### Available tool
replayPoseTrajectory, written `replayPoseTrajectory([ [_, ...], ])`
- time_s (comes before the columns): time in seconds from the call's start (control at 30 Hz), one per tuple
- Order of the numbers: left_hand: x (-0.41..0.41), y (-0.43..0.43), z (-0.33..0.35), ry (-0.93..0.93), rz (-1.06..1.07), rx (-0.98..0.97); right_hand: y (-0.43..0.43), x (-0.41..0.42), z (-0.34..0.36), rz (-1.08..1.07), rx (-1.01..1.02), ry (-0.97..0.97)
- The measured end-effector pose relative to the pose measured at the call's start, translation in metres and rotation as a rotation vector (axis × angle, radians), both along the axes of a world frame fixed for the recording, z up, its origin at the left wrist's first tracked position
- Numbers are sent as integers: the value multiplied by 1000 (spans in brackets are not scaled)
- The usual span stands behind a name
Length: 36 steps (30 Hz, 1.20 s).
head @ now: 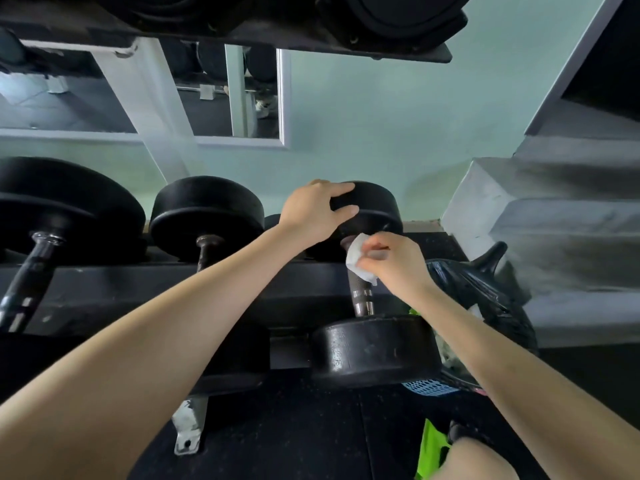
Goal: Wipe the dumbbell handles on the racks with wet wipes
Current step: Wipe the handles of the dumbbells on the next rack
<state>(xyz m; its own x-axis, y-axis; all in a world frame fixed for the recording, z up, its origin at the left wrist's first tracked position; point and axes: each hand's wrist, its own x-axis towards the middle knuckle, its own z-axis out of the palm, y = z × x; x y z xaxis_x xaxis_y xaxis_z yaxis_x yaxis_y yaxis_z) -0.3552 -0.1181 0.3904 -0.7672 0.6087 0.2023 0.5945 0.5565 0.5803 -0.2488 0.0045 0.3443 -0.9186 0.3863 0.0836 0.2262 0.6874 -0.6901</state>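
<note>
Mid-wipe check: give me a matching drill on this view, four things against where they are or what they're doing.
Things:
1. left hand
2. right hand
3. wet wipe
4. black bag

Places or states:
A. wrapped on the upper part of the dumbbell handle
B. rests on the far weight head
C. beside the right end of the rack
D. pinches the wipe against the handle

Pairs: 1-B, 2-D, 3-A, 4-C
</note>
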Motion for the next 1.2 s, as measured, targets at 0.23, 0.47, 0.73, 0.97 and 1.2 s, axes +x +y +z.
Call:
replayPoseTrajectory([
  [0.23, -8, 0, 1, 34, -24, -18, 14, 11, 4, 268, 228, -159],
  [0.47, -12, 0, -4, 53, -36, -31, 17, -5, 8, 275, 300, -137],
  [0.73, -19, 1, -2, 18, -26, 1, 15, 24, 16, 294, 130, -159],
  [0.97, -18, 2, -4, 32, -33, 25, 10, 10, 22, 186, -182, -90],
  [1.2, -20, 2, -4, 21, -28, 30, 6, -5, 2, 191, 442, -8],
])
